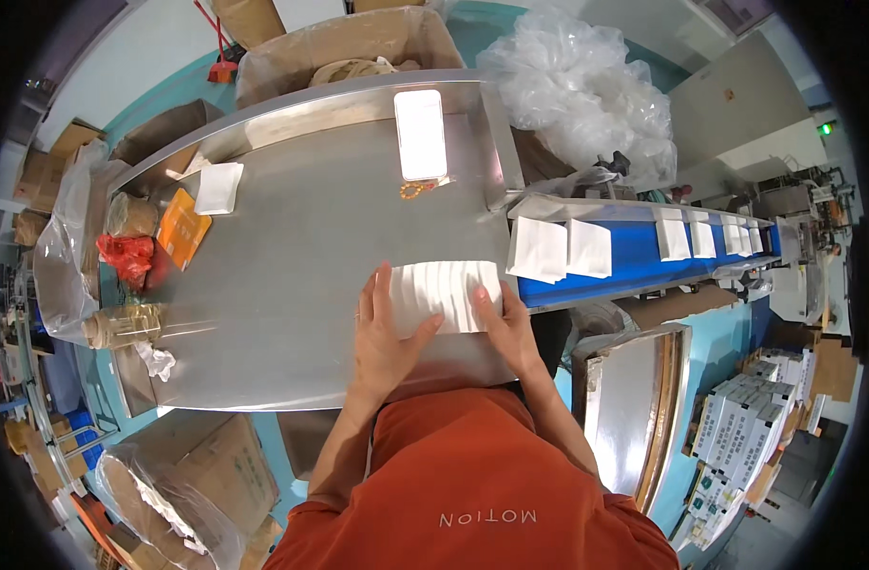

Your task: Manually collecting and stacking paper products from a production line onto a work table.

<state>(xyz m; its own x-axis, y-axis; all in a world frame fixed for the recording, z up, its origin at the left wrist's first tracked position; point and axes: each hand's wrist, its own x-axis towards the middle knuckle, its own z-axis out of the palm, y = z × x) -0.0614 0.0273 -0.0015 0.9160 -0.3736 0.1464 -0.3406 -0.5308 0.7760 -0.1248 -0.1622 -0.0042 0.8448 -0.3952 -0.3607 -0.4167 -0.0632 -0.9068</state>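
Observation:
Between my two hands, just above the near part of the steel table (292,256), is a row of white flat packets (444,290) standing pressed together on edge. My left hand (385,328) grips the left end, its thumb lying along the near side. Around the right end closes my right hand (508,331), with its thumb on the front of the row. To the right, two white packets (539,250) lie at the near end of a blue conveyor belt (634,249). Several more are spaced farther along it.
A white rectangular device (421,135) and an orange bead bracelet (417,190) lie at the back of the table. At left are a white packet (219,188), an orange pouch (182,228), a red bag (127,255) and a tape roll (125,325). Raised metal rims border the table.

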